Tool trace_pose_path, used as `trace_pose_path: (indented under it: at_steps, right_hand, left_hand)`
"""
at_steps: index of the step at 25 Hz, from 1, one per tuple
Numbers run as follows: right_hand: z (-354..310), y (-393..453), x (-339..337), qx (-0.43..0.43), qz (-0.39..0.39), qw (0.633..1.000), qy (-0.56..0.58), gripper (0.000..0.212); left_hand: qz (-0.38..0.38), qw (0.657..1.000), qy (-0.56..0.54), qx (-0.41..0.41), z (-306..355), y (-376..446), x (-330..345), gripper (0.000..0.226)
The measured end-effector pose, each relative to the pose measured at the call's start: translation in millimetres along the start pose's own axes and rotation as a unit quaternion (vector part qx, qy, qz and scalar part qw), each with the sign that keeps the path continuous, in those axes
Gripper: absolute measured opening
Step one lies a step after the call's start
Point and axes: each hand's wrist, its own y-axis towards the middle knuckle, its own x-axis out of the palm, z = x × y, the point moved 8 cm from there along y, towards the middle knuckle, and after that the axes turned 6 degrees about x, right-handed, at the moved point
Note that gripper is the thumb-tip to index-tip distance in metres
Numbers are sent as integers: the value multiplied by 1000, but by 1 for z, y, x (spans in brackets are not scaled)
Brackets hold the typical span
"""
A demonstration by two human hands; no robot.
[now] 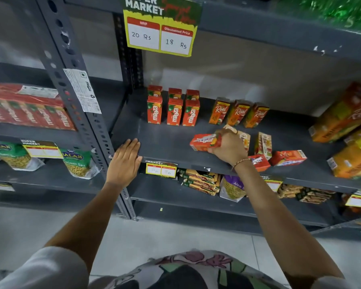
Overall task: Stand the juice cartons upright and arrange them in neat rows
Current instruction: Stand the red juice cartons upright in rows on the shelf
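Note:
On the grey shelf (165,142) several red Maaza cartons (174,111) stand upright in two rows at the back left. To their right stand three orange Real cartons (238,112) in a row. My right hand (229,149) is shut on a red Maaza carton (204,141), held on its side just above the shelf. Behind that hand a pale carton (245,138) is partly hidden, and another carton (264,144) leans beside it. Two red cartons lie flat near the front edge (289,157) (259,162). My left hand (124,163) rests flat and open on the shelf's front left edge.
Large orange Real multipacks (342,122) are piled at the shelf's right end. A perforated upright post (79,101) stands to the left, with a red Maaza pack (27,109) on the neighbouring shelf. A price sign (159,34) hangs above. Snack packets (200,182) fill the shelf below.

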Motion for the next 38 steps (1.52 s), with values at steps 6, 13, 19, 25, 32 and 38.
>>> trace_pose_path:
  at_steps: [6,13,19,25,32,38]
  right_hand:
    - [-98,26,6,-210,-104,971,-51,65]
    - [-175,42,44,-362,-136,917,-99,64]
    - [-190,50,59,-384,-159,904,-101,63]
    - [-193,47,54,-376,-208,896,-113,68]
    - [-192,49,39,-361,-199,900,-140,72]
    - [-197,55,55,-358,-170,901,-178,63]
  left_hand:
    - [27,1000,-5,-6,-1,0,-2,61]
    - [48,999,-20,-17,-2,1,-1,61]
    - [63,998,-5,-8,-3,1,1,62]
    - [77,997,10,6,-2,0,-1,61]
    - [73,997,12,3,-3,1,-1,62]
    - [61,998,17,-4,-2,1,-1,63]
